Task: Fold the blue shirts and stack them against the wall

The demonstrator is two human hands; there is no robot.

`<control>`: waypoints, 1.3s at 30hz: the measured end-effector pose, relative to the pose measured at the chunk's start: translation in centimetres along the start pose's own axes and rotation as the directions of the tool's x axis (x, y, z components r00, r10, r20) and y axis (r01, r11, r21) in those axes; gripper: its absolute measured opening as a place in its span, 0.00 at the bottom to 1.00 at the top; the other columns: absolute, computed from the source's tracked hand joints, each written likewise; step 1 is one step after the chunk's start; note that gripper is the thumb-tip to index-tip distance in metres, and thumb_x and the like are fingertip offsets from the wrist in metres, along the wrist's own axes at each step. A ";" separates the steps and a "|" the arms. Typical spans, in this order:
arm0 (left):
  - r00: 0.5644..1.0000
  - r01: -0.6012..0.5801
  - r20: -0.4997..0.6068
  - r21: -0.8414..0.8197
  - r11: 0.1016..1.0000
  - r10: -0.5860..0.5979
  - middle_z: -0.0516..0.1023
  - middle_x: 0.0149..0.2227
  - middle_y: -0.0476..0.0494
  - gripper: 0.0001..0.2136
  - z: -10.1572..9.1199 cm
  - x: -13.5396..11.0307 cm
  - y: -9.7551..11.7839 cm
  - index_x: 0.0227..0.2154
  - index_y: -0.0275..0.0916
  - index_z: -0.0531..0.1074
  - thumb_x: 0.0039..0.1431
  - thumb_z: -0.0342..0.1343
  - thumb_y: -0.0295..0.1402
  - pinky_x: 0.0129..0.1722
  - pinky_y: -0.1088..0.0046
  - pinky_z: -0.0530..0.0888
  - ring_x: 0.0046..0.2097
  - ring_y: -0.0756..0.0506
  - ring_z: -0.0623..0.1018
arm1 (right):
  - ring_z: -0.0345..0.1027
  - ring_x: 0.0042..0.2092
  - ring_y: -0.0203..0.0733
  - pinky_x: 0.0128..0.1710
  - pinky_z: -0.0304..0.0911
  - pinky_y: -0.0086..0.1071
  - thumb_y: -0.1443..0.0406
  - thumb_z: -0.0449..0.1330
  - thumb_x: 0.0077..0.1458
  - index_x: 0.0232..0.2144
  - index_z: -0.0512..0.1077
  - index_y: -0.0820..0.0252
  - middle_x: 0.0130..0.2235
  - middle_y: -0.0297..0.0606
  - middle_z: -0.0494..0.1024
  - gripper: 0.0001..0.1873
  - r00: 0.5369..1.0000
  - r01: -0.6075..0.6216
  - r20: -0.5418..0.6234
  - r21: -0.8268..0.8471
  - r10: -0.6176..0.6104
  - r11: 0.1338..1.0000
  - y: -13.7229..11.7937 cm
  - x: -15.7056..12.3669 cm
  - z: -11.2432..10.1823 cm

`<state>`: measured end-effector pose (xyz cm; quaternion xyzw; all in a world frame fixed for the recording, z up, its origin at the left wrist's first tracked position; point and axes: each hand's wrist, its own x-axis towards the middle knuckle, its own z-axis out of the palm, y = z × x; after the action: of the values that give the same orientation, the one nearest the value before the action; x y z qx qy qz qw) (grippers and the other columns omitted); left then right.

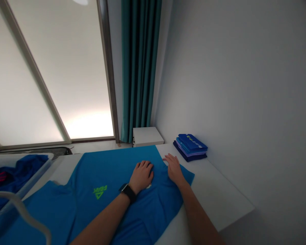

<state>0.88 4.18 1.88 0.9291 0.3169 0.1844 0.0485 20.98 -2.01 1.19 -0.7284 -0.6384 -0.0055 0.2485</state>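
Note:
A blue T-shirt [112, 170] with a green PEAK logo lies spread over the white table [219, 194], one sleeve toward the left and the other toward the right. My left hand [142, 175], a black watch [128, 192] on its wrist, rests palm down on the shirt with its fingers spread. Close by, my right hand [173, 169] touches the shirt near the right sleeve, its fingers stretched out and apart. Small wrinkles run through the cloth below both hands.
A stack of folded blue and purple clothes [190, 147] sits by the wall. At the left stands a whitish bin [40, 173] of blue clothing, with a curved white bar [22, 211] in front. Beyond the table are a white cabinet [148, 135] and a teal curtain [141, 68].

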 end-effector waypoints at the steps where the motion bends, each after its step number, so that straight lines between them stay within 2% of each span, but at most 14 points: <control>1: 1.000 -0.001 0.000 -0.001 1.000 0.001 0.71 0.53 0.40 0.15 0.0 0.0 0.0 0.51 0.42 0.70 0.65 0.45 0.36 0.55 0.57 0.63 0.55 0.39 0.68 | 0.47 0.66 0.38 0.66 0.31 0.42 0.74 0.40 0.53 0.47 0.73 0.57 0.59 0.38 0.68 0.27 1.000 -0.018 0.007 -0.015 0.018 1.000 0.6 -0.1 -0.3; 6: 1.000 0.006 0.000 -0.010 1.000 -0.006 0.71 0.53 0.40 0.16 0.0 0.1 -0.2 0.51 0.43 0.70 0.65 0.45 0.36 0.55 0.57 0.63 0.55 0.39 0.68 | 0.43 0.68 0.42 0.66 0.32 0.45 0.75 0.45 0.47 0.36 0.73 0.58 0.61 0.40 0.65 0.20 0.993 -0.081 0.075 -0.081 0.087 0.993 2.9 -0.9 -1.8; 9: 1.000 0.010 0.006 -0.012 1.000 -0.010 0.71 0.53 0.40 0.16 0.1 0.2 -0.2 0.51 0.43 0.70 0.64 0.45 0.36 0.55 0.57 0.63 0.55 0.39 0.68 | 0.44 0.67 0.46 0.65 0.37 0.45 0.72 0.50 0.44 0.33 0.72 0.58 0.60 0.42 0.67 0.15 0.994 -0.087 0.056 -0.032 0.089 0.996 3.1 -1.1 -3.3; 11: 1.000 0.010 0.008 -0.012 1.000 -0.010 0.71 0.53 0.40 0.16 0.1 0.2 -0.3 0.51 0.43 0.70 0.64 0.45 0.36 0.55 0.57 0.63 0.55 0.39 0.68 | 0.49 0.65 0.47 0.63 0.43 0.43 0.70 0.51 0.45 0.32 0.71 0.57 0.56 0.42 0.71 0.12 0.995 -0.072 0.072 0.066 0.067 0.995 2.6 -0.9 -4.5; 14: 1.000 0.014 0.013 -0.013 1.000 -0.014 0.71 0.53 0.40 0.16 0.1 0.2 -0.3 0.51 0.44 0.70 0.64 0.46 0.36 0.55 0.58 0.63 0.54 0.39 0.68 | 0.66 0.55 0.46 0.55 0.57 0.37 0.66 0.51 0.49 0.37 0.70 0.57 0.46 0.40 0.77 0.12 0.986 -0.085 0.158 0.215 0.051 0.973 1.8 -0.2 -6.3; 17: 1.000 0.014 0.016 -0.018 1.000 -0.014 0.71 0.53 0.41 0.16 0.0 0.2 -0.3 0.51 0.44 0.70 0.64 0.45 0.36 0.55 0.58 0.63 0.54 0.39 0.68 | 0.71 0.45 0.42 0.46 0.63 0.31 0.64 0.50 0.55 0.45 0.69 0.56 0.44 0.36 0.77 0.16 0.969 -0.168 0.206 0.159 0.134 0.973 1.8 0.4 -7.2; 21: 1.000 0.017 0.022 -0.020 1.000 -0.016 0.71 0.53 0.41 0.16 -0.1 0.2 -0.3 0.51 0.44 0.70 0.65 0.45 0.36 0.55 0.58 0.63 0.54 0.39 0.68 | 0.69 0.50 0.43 0.47 0.61 0.31 0.65 0.52 0.56 0.54 0.66 0.53 0.49 0.38 0.76 0.22 0.910 -0.319 0.250 -0.085 0.331 0.944 3.0 0.5 -6.8; 24: 1.000 0.006 0.011 -0.017 1.000 -0.006 0.71 0.53 0.41 0.16 -0.1 0.2 -0.3 0.51 0.43 0.70 0.65 0.45 0.36 0.55 0.58 0.63 0.54 0.39 0.68 | 0.70 0.49 0.49 0.46 0.62 0.37 0.63 0.55 0.55 0.53 0.67 0.53 0.49 0.43 0.76 0.22 0.862 -0.401 0.253 -0.192 0.440 0.896 4.0 -0.4 -6.2; 27: 1.000 -0.002 0.006 -0.010 1.000 0.002 0.71 0.53 0.41 0.15 -0.1 0.1 -0.3 0.51 0.43 0.70 0.64 0.45 0.36 0.55 0.58 0.63 0.55 0.40 0.68 | 0.72 0.47 0.52 0.44 0.63 0.40 0.59 0.54 0.58 0.53 0.67 0.53 0.48 0.46 0.77 0.20 0.828 -0.459 0.212 -0.277 0.519 0.844 4.2 -1.7 -5.8; 30: 1.000 -0.003 0.007 0.003 1.000 0.003 0.71 0.53 0.41 0.15 -0.2 0.1 -0.1 0.51 0.42 0.70 0.65 0.45 0.35 0.55 0.58 0.63 0.54 0.39 0.68 | 0.72 0.46 0.52 0.42 0.62 0.40 0.56 0.49 0.62 0.53 0.66 0.53 0.46 0.47 0.77 0.19 0.819 -0.487 0.155 -0.319 0.552 0.813 3.6 -3.0 -5.5; 33: 1.000 -0.003 0.023 0.012 1.000 0.002 0.71 0.54 0.41 0.16 -0.4 0.0 0.0 0.51 0.42 0.70 0.65 0.44 0.36 0.55 0.58 0.63 0.55 0.39 0.68 | 0.73 0.44 0.49 0.40 0.62 0.37 0.56 0.45 0.64 0.50 0.67 0.52 0.44 0.45 0.78 0.18 0.833 -0.490 0.088 -0.343 0.547 0.801 2.8 -4.0 -5.1; 39: 0.995 -0.011 0.096 0.045 0.999 0.007 0.72 0.52 0.40 0.15 -1.3 0.8 0.4 0.50 0.42 0.71 0.64 0.46 0.35 0.54 0.56 0.64 0.54 0.38 0.69 | 0.73 0.40 0.45 0.36 0.60 0.33 0.55 0.45 0.65 0.41 0.69 0.53 0.37 0.40 0.79 0.16 0.838 -0.515 0.015 -0.307 0.546 0.800 2.6 -4.4 -4.5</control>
<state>1.18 4.29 3.45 0.9392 0.3141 0.1325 0.0416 23.97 -7.91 2.79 -0.9057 -0.4127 0.0079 0.0969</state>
